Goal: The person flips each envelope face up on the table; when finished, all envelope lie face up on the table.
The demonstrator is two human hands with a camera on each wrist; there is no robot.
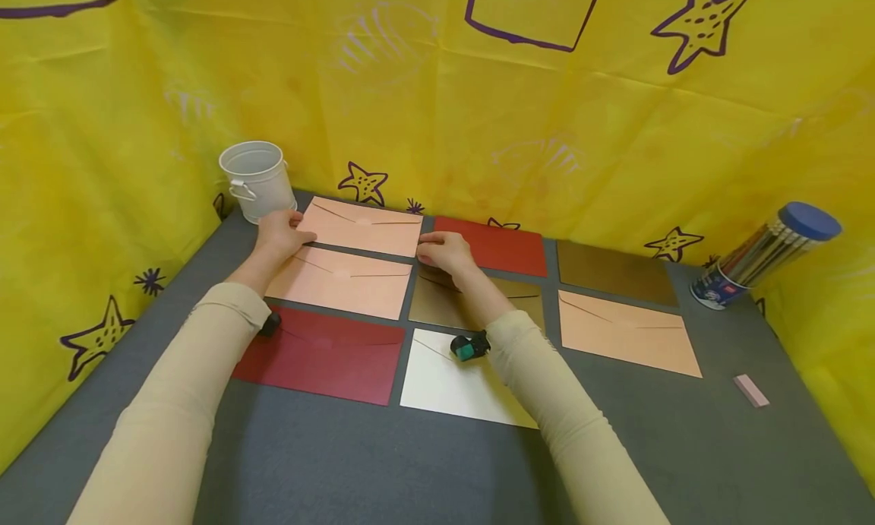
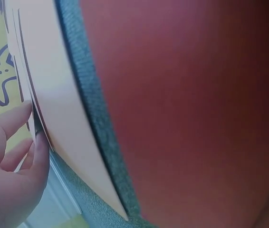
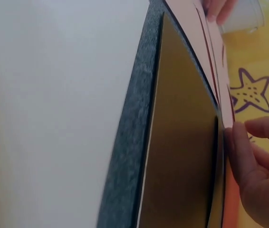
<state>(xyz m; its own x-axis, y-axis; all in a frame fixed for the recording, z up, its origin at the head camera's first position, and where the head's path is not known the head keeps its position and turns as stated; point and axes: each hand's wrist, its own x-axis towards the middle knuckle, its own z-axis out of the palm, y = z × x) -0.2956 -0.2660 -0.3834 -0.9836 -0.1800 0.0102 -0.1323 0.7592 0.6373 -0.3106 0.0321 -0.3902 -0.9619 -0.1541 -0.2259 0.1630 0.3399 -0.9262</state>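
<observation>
The far-left peach envelope, flap side up, lies at the back of the grey table with a hand at each short end. My left hand pinches its left end between thumb and fingers; the left wrist view shows this hand at the envelope's edge. At the opposite end, my right hand has thumb and curled fingers on the right edge. In the right wrist view, that hand meets the edge with its fingertips. A second peach envelope lies just in front, beside a gold-brown envelope under the right forearm.
Nearer me lie a dark red envelope and a white one. Red, brown and peach envelopes lie rightward. A white bucket, a tilted pencil tub and a pink eraser stand or lie around.
</observation>
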